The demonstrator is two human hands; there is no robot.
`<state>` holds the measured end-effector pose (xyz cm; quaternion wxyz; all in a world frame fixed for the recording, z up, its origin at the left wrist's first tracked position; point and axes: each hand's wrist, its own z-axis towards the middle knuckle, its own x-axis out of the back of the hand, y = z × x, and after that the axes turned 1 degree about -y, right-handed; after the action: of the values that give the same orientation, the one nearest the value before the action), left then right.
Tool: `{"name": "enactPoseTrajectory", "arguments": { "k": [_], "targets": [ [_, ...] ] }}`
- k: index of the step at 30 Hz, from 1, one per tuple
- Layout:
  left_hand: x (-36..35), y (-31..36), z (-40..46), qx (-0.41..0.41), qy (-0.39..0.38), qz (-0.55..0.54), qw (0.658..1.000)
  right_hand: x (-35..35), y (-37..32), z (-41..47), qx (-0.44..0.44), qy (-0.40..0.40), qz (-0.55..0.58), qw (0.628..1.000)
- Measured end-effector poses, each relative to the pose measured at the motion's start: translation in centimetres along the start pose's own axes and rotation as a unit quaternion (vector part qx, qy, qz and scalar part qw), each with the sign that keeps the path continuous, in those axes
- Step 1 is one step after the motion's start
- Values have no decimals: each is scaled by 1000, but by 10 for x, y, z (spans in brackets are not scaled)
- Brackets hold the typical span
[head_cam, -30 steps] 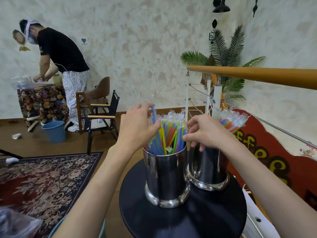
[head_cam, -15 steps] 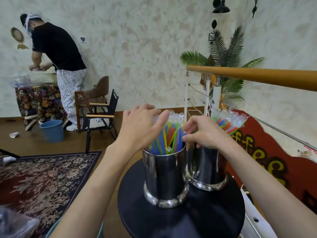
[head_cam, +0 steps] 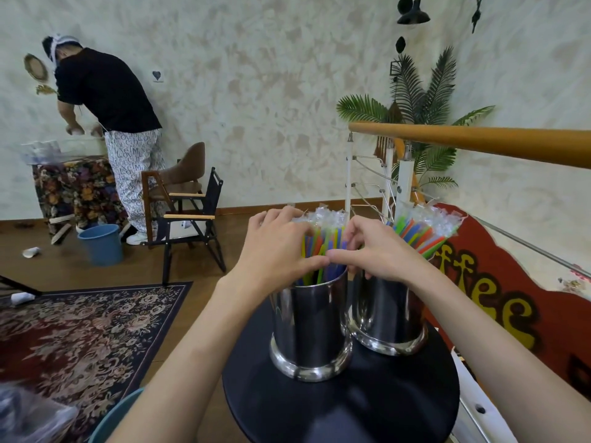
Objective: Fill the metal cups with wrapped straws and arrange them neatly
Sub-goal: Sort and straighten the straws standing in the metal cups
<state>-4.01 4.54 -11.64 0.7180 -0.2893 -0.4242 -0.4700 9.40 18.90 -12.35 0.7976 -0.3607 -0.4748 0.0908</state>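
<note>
Two shiny metal cups stand side by side on a small round black table (head_cam: pixel 377 398). The near cup (head_cam: pixel 310 327) holds a bundle of colourful wrapped straws (head_cam: pixel 323 238). My left hand (head_cam: pixel 275 251) and my right hand (head_cam: pixel 380 251) curl round that bundle from either side, thumbs meeting in front just above the rim. The far cup (head_cam: pixel 388 311) sits behind my right wrist, packed with its own wrapped straws (head_cam: pixel 422 228) that lean to the right.
A wooden handrail (head_cam: pixel 479 145) crosses above the right side, with a red sign board (head_cam: pixel 499 295) below it. A patterned rug (head_cam: pixel 80 330), a folding chair (head_cam: pixel 188 219) and a blue bucket (head_cam: pixel 100 243) lie to the left. A person in a black shirt (head_cam: pixel 105 91) works at a far table.
Both hands have closed in around the near cup's straws, gathering them into a tighter bundle. The left hand let go of a single blue straw it held above the cup.
</note>
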Motion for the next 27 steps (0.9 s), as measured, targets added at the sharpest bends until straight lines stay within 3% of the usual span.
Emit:
{"name": "enactPoseTrajectory", "arguments": {
  "k": [12,27],
  "targets": [
    [-17,-2,6,58,59,-112,990,-4,-2,1,0,-22,13,1000],
    [-6,-18,6,58,7,-240,969,-7,-7,0,36,-39,51,997]
  ]
}}
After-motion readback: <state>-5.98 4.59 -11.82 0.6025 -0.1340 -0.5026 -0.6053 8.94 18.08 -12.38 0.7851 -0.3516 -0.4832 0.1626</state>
